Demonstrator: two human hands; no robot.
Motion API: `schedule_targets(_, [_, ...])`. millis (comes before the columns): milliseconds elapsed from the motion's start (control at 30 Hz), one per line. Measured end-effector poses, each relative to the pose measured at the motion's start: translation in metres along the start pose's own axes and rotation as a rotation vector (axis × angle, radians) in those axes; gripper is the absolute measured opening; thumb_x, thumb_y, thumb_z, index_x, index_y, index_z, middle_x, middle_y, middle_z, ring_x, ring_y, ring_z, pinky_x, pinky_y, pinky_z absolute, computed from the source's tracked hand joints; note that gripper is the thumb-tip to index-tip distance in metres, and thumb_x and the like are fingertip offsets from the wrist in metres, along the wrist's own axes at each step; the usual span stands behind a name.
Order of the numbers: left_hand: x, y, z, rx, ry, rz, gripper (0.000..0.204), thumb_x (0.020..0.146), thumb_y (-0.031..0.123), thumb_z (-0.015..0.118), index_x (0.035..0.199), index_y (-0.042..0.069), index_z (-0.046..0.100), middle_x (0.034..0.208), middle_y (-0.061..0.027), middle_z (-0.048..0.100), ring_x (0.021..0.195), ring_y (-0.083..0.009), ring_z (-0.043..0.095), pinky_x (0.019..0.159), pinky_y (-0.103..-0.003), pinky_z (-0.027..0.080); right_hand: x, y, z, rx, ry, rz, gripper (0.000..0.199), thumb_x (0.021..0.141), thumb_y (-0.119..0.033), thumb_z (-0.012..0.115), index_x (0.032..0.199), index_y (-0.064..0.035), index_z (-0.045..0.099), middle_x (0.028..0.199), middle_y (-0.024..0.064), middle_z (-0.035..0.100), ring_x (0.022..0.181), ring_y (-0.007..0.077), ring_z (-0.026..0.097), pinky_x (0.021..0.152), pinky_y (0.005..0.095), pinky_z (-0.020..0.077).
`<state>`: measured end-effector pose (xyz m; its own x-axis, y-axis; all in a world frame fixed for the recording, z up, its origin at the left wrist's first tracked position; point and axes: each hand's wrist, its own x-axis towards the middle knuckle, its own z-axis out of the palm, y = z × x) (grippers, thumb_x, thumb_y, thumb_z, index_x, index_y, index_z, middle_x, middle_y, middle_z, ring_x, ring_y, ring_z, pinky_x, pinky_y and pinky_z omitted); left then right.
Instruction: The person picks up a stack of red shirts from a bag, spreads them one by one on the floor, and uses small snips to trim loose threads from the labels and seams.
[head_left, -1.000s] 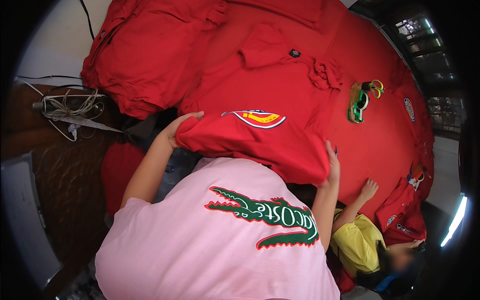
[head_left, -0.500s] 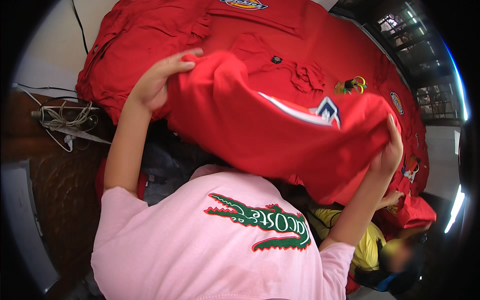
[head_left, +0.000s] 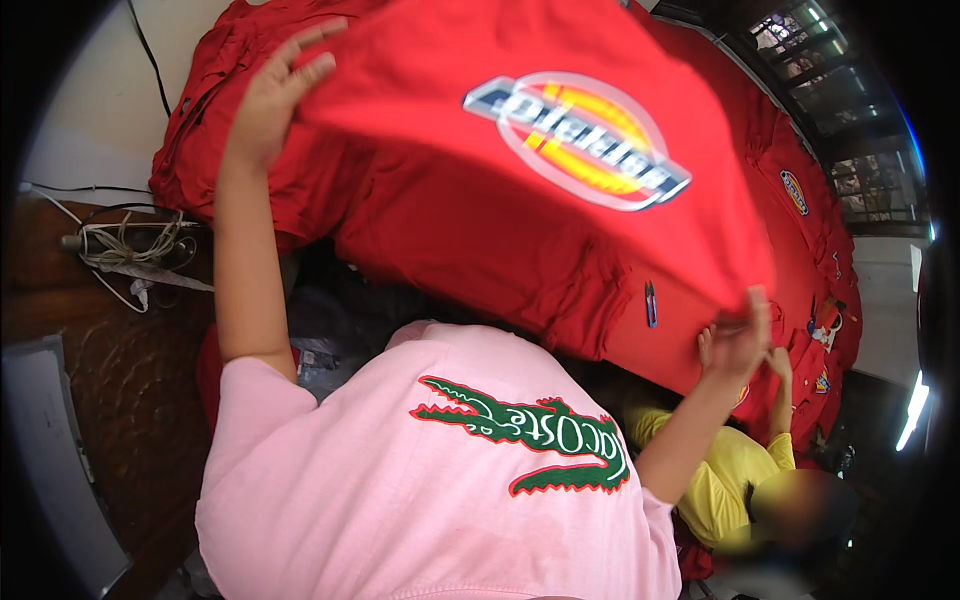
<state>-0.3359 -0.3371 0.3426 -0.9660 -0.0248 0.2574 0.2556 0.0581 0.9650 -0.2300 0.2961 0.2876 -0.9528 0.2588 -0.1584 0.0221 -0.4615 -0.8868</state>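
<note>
A red shirt (head_left: 400, 90) with a large yellow, white and blue oval emblem is stretched out in the air above the table. My left hand (head_left: 268, 105) grips its left edge, with the thumb and fingers reaching over the fabric. At the lower right corner of the cloth is my right hand (head_left: 738, 345), blurred by motion, its fingers at the edge. More red garments (head_left: 450, 240) lie beneath the raised shirt, partly hidden by it. A small pair of blue thread snips (head_left: 652, 305) rests on the red surface close to my right hand.
Piled red garments (head_left: 225, 150) stand at the left. Tangled cables (head_left: 150, 245) with a plug lie on brown wood beside them. At the right, a person in yellow (head_left: 735, 475) works with red cloth. A window grille (head_left: 800, 50) is at the far right.
Both hands have carried the shirt up and away from me, and it has spread so the whole emblem shows. The snips are now uncovered. The person in yellow has raised an arm.
</note>
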Motion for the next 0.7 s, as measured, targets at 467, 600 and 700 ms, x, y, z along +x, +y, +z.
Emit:
schedule_targets(467, [-0.162,-0.223,-0.054,0.353,-0.08,-0.809,0.046,0.084,0.007,0.078,0.126,0.0,0.061,0.102,-0.0076,0.069,0.099,-0.016,0.066,0.09,-0.029,0.052,-0.071,0.199,-0.029,-0.579,0.054,0.483,0.022,0.096,-0.02,0.072,0.111,-0.0035,0.072,0.096,0.0008,0.072,0.082,0.0074,0.061,0.077,0.0252,0.0475])
schedule_targets(600, [-0.129,-0.184,0.011,0.961,-0.079,-0.208,0.048,0.08,0.013,0.079,0.125,0.005,0.063,0.119,-0.0151,0.065,0.115,-0.0359,0.061,0.1,-0.045,0.047,-0.022,0.208,-0.052,-0.795,0.08,0.069,0.018,0.099,-0.017,0.069,0.105,0.0002,0.07,0.085,-0.0004,0.066,0.078,0.0077,0.059,0.073,0.0241,0.0487])
schedule_targets(700, [-0.094,-0.186,0.059,0.843,-0.135,-0.07,0.046,0.082,0.023,0.079,0.122,0.006,0.066,0.123,-0.0129,0.063,0.12,-0.0335,0.059,0.104,-0.044,0.044,0.045,0.202,-0.012,-0.652,0.119,-0.04,0.017,0.099,-0.017,0.068,0.105,-0.0015,0.071,0.086,0.0009,0.067,0.079,0.0071,0.059,0.071,0.0249,0.0485])
